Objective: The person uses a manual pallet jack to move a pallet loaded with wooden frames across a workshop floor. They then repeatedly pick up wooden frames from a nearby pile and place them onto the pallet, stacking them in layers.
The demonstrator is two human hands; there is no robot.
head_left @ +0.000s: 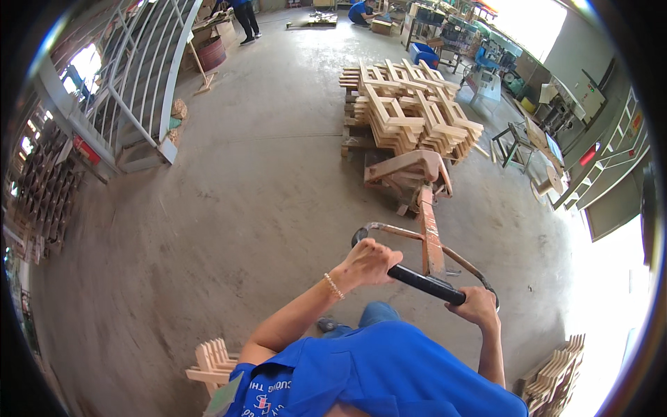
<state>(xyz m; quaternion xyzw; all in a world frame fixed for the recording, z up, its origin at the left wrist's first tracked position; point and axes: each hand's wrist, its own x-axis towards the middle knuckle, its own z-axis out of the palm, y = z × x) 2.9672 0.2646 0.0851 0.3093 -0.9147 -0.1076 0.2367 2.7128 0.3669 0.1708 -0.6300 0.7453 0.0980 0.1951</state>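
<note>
Both hands are wrapped tight around the black handle bar point(425, 283) of an orange pallet jack point(417, 182): the left hand point(370, 263) at its 9 o'clock end, the right hand point(477, 304) at its 3 o'clock end. The jack's arm runs toward 12 o'clock, under a stack of pale wooden frames point(408, 108). The grey concrete floor point(243, 208) is dusty. A blue bin point(424, 53) sits at 12 o'clock, a red sign point(588, 154) at 2 o'clock, more wooden pieces point(212, 363) at 7 o'clock.
</note>
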